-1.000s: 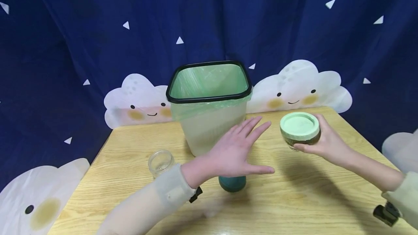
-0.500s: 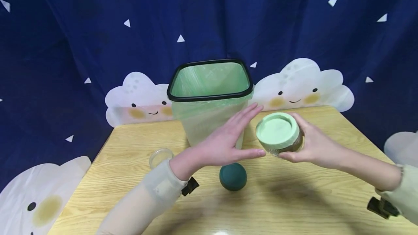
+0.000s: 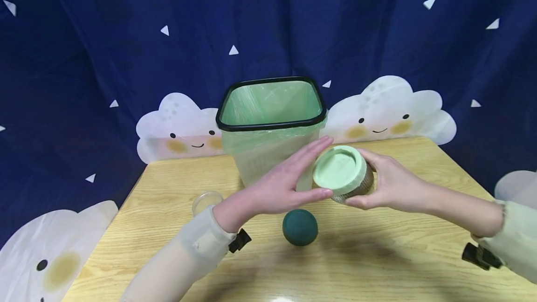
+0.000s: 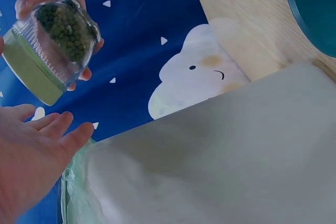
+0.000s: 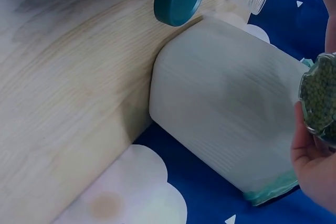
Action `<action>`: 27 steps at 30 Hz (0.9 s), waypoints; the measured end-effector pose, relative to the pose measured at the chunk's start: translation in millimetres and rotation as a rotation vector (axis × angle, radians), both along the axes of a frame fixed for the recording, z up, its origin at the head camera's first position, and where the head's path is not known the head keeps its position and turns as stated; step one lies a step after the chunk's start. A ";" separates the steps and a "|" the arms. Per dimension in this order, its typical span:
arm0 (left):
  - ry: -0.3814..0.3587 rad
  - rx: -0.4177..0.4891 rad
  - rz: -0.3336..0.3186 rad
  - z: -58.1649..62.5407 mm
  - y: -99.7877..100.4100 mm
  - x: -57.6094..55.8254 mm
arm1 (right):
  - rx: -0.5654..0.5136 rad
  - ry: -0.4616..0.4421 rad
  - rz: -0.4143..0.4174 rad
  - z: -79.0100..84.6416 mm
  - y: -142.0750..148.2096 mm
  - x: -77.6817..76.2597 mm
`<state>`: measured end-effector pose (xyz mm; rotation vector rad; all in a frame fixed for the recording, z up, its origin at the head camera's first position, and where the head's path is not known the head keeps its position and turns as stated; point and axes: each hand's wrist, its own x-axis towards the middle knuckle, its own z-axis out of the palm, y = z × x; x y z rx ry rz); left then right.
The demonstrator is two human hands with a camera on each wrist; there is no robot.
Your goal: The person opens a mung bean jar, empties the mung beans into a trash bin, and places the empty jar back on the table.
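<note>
My right hand [image 3: 396, 183] grips a ribbed clear jar [image 3: 364, 184] with a pale green lid [image 3: 337, 170], lifted over the table and tilted toward the left. Small green beans [image 4: 65, 30] show through its wall in the left wrist view. My left hand [image 3: 274, 188] reaches in from the left, fingers extended and thumb apart, close around the lid's near side. In the left wrist view a gap shows between the left fingertips [image 4: 79, 135] and the lid. Below the hands, a round dark teal lid-like piece [image 3: 299, 227] sits on the table.
Behind the hands stands a pale bin with a black rim [image 3: 268, 127] and a green bag liner [image 3: 272, 101]. An uncapped clear jar [image 3: 204, 199] with a threaded neck is at the left, partly behind my left arm. A blue curtain [image 3: 268, 22] hangs behind the wooden table [image 3: 419, 246].
My right hand has carried the jar leftward to my left hand and tipped its lid toward it. My left hand has drawn back slightly left, uncovering the teal piece.
</note>
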<state>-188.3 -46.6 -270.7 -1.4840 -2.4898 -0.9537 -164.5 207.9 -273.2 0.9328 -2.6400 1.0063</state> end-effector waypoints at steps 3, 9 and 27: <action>-0.009 -0.001 0.000 0.5 -0.7 -0.2 | 0.001 -0.001 0.020 1.4 -1.4 -2.0; -0.011 0.040 -0.032 -0.3 -0.2 -0.4 | 0.010 -0.018 0.046 4.3 -5.4 -4.1; 0.000 0.374 -0.050 -4.9 0.7 5.0 | 0.014 -0.066 0.092 17.7 -20.6 -11.6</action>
